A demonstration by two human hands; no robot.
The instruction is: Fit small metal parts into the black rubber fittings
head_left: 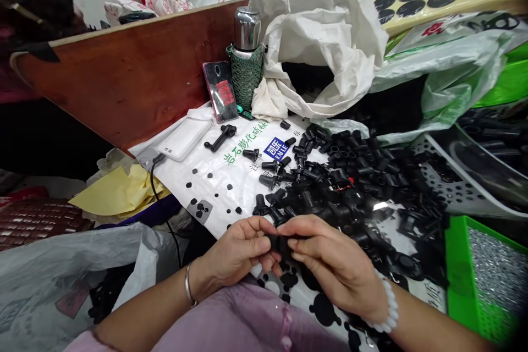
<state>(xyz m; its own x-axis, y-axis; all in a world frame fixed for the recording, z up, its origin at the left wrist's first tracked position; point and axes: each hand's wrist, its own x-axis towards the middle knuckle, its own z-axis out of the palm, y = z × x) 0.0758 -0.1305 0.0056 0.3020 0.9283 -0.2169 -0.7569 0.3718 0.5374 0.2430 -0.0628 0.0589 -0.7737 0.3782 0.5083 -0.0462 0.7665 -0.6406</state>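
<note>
My left hand (243,250) and my right hand (322,256) meet low in the middle of the view, close to my body. Between their fingertips is a small black plastic part (280,243), pinched from both sides and mostly covered by the fingers. Just beyond the hands spreads a heap of black plastic parts (342,176), many of them short tubes. A few black knobs with metal pins (268,180) lie at the heap's left edge. Farther left, a black crank handle (221,137) rests on the printed white sheet (243,176).
A white power bank (185,140) with a cable, a phone (220,92) and a flask (246,60) stand along the wooden board (136,66). At right are a green bin (460,275) of small metal pins and a clear basket (462,195). A white sack (330,27) stands behind.
</note>
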